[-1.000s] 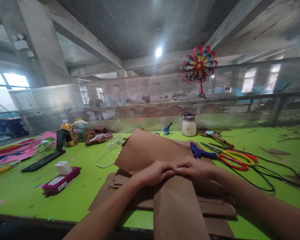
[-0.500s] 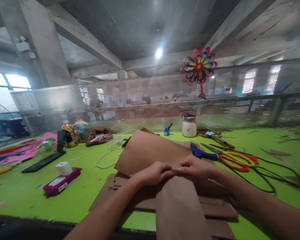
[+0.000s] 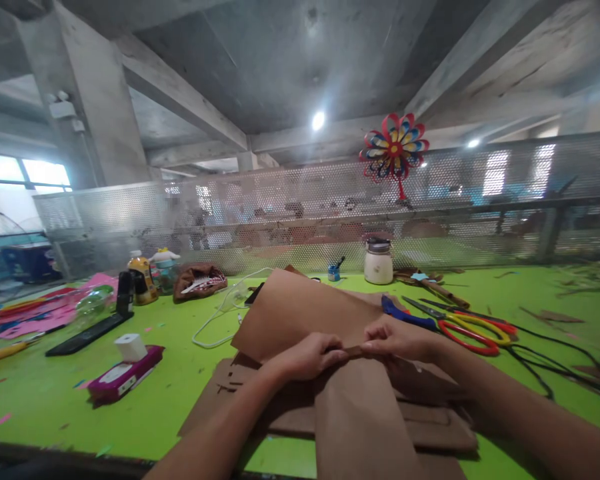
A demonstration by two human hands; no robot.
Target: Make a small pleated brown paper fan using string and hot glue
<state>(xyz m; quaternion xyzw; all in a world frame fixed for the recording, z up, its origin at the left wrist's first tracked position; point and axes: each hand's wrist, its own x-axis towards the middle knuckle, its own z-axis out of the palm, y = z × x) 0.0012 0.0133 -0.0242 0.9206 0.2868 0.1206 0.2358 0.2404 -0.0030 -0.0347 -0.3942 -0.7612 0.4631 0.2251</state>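
Left hand [image 3: 310, 355], right hand [image 3: 397, 339] both pinching brown paper strip [image 3: 363, 420] at upper end; long axis frame centre to bottom edge; matte.

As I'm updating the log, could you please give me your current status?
Left hand, right hand: both pinching brown paper, close together. More brown pieces underneath. Blue glue gun and scissors close by right hand.
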